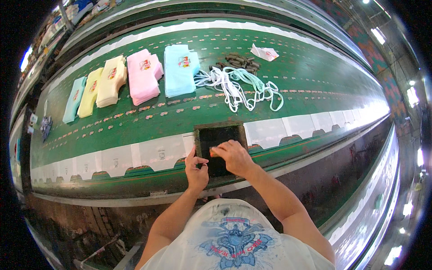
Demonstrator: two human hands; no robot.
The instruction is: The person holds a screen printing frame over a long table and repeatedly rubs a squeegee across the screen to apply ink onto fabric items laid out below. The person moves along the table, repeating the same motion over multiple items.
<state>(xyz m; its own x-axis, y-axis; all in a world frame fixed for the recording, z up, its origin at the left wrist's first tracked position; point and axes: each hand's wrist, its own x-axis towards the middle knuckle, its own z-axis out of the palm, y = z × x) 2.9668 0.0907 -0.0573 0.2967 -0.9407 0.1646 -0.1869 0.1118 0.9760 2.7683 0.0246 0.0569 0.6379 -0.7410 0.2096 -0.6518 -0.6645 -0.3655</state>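
Right hand over the box-shaped frame [220, 123], left hand at its left side.
Right hand [235, 156]: fingers drawn in narrow on a small orange-red piece [212, 154], mostly hidden by my grip, above the frame's dark interior. Left hand [197, 170]: half curled, thumb and fingers bent, right by the frame's left wall; can't tell if it grips anything. Frame sits at the near edge of the green bench [180, 118], across a row of white cut pieces [265, 134], some faintly printed. Beyond, left to right: narrow aqua stack [74, 100], yellow stack [90, 92], cream stack [110, 82], pink stack [143, 80], wide light-blue stack [180, 74], motifs on top. Right of those: tangled white and mint straps [223, 83], pile of short dark pieces [243, 62], crumpled white scrap [264, 52].
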